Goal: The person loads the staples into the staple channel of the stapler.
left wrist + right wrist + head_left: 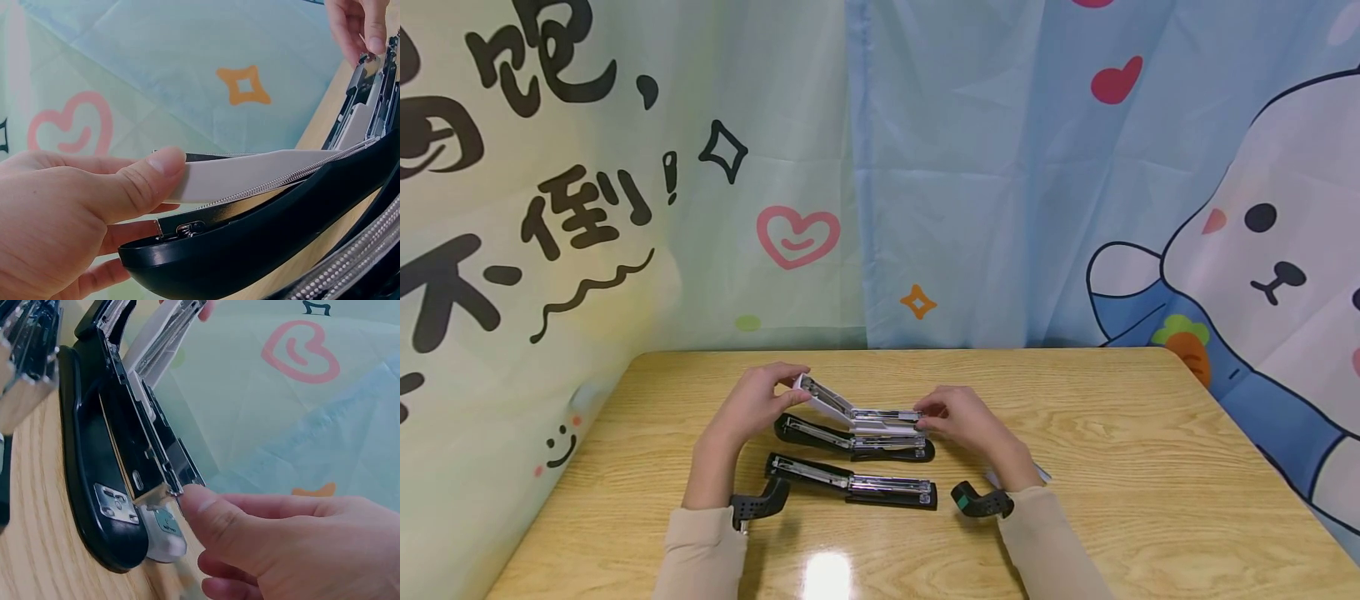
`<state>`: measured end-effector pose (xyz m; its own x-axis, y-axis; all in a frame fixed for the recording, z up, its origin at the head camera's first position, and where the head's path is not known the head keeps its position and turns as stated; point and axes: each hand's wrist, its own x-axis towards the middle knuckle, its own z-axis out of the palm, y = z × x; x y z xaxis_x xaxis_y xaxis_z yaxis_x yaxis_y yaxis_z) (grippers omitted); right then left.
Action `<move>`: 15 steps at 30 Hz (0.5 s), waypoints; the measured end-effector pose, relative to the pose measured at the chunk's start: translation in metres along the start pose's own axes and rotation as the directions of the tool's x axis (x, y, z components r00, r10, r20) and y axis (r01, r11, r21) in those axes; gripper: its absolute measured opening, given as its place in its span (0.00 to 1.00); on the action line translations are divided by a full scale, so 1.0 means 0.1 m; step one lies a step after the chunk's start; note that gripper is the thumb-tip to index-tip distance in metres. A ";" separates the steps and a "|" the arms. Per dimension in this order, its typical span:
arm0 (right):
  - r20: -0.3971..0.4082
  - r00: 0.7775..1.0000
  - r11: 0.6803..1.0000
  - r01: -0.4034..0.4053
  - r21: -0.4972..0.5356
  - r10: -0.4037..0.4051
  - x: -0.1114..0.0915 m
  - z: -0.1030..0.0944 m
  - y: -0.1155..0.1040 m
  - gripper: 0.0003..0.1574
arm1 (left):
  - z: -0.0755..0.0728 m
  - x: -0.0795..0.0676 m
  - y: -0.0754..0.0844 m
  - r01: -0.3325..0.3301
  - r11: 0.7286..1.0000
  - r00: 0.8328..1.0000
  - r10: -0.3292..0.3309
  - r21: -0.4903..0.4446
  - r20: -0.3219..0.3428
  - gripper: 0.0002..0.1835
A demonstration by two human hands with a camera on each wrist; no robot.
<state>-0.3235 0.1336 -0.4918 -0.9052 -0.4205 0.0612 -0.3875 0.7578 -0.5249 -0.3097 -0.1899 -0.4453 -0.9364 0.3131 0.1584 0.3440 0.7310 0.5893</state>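
Observation:
A white stapler lies opened out at the back of a row, its top arm tilted up to the left. My left hand pinches the raised end of that arm between thumb and fingers, as the left wrist view shows up close. At the other end, my right hand pinches the tip of the white stapler's metal magazine, thumb on the near side. Just in front is a black stapler with rounded ends, also opened out. A second, squarer black stapler lies opened nearest me.
The staplers lie on a wood-grain table. A small pale object shows behind my right wrist, mostly hidden. A printed curtain hangs behind the table's far edge. Each wrist wears a black camera mount.

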 end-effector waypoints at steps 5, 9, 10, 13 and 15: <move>0.028 0.998 0.998 -0.055 0.011 0.055 -0.02 -0.01 0.04 0.16 | 0.00 0.00 0.03 -0.005 1.000 1.000 0.005 0.009 -0.007 0.23; 0.041 0.998 0.998 -0.055 0.013 0.054 -0.04 0.00 0.08 0.19 | 0.00 0.00 0.05 -0.018 1.000 1.000 0.018 0.016 -0.011 0.22; 0.044 0.998 0.999 -0.049 0.011 0.048 -0.04 0.00 0.09 0.20 | 0.00 0.01 0.05 -0.020 1.000 1.000 0.020 0.018 -0.012 0.22; 0.051 0.998 0.999 -0.042 0.006 0.041 -0.04 0.01 0.10 0.21 | 0.00 0.01 0.07 -0.027 0.999 1.000 0.028 0.030 -0.014 0.23; 0.055 0.997 0.999 -0.047 -0.002 0.047 -0.03 0.01 0.11 0.21 | 0.00 0.01 0.08 -0.031 0.999 0.999 0.031 0.034 -0.014 0.23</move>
<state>-0.3249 0.1425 -0.4984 -0.9114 -0.4115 -0.0107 -0.3450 0.7779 -0.5252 -0.3084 -0.1841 -0.4405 -0.9261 0.3272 0.1876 0.3747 0.7414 0.5567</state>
